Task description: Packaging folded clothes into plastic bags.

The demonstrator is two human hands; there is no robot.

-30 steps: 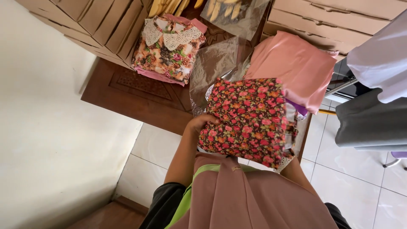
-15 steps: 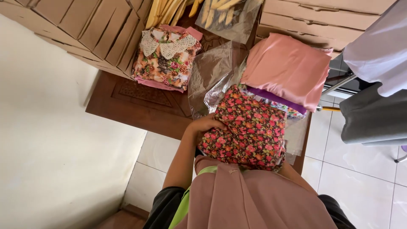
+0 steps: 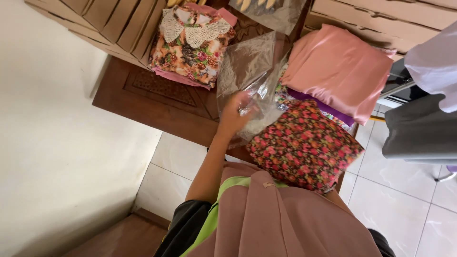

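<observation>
Near the middle of the frame, the left hand (image 3: 236,114) has its fingers (image 3: 245,105) closed on the lower edge of a clear plastic bag (image 3: 250,66), which rises above them toward the upper centre over the dark wooden worktop (image 3: 152,97). Just right lies a folded red floral cloth (image 3: 304,145). The right hand is hidden.

Left arm ran from 6 toward 12 o'clock, elbow bent. Left hand (image 3: 236,113) closed, fingers curled. Right hand hidden.
</observation>
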